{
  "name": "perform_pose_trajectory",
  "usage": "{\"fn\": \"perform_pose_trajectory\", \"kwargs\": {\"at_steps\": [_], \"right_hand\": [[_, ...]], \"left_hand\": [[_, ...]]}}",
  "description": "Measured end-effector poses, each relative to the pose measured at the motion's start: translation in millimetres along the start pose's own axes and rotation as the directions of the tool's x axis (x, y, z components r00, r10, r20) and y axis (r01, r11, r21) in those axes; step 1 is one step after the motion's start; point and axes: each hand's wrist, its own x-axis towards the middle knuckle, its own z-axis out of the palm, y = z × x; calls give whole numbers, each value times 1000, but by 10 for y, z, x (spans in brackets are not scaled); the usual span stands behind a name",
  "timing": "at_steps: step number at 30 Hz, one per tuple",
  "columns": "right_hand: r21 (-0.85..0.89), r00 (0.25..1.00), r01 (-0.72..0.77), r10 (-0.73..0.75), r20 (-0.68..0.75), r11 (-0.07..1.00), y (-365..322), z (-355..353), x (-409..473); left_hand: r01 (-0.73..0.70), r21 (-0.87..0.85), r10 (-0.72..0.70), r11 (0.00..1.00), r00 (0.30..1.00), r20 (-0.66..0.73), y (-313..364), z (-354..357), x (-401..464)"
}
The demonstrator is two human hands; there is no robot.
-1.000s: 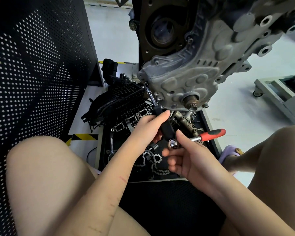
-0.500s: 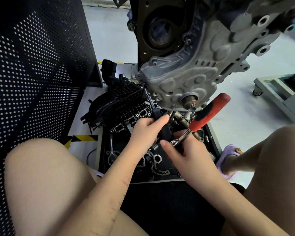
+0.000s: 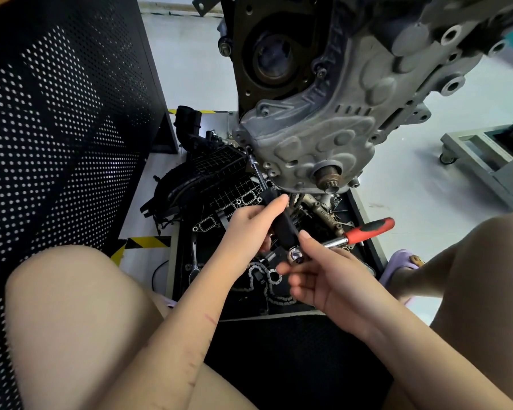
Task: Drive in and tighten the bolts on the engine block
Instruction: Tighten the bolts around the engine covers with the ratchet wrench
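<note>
Even, bright daylight on the pale floor (image 3: 427, 184). Wide-angle bending at the edges. Toward 2 o'clock detail smears, perhaps motion blur.

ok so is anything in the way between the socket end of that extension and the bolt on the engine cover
Nothing visible is. The extension runs straight up from the left hand to the bolt at the engine cover edge. The black plastic part sits beside the shaft, clear of it. The right hand holds the ratchet.
</note>
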Motion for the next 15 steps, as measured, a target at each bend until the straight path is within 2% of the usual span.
{"fn": "perform_pose_trajectory", "kwargs": {"at_steps": [4,8,10,12,15], "right_hand": [[156,991,-130,123,54,979,-7,19,13],[165,993,-115,113,22,980,7,30,14],[66,999,-15,17,-32,998,35,24,11],[-108,990,111,-120,-78,988,74,12,11],[-438,942,241,-317,-107,866,100,2,6]], "left_hand": [[5,45,-4,999,1000,-14,17,15,13],[34,-19,-34,999,999,-23,23,46,21],[46,-18,-47,999,998,-35,14,56,28],[55,7,-55,998,998,-39,2,64,27],[64,45,-61,997,996,-62,-4,72,17]]}}
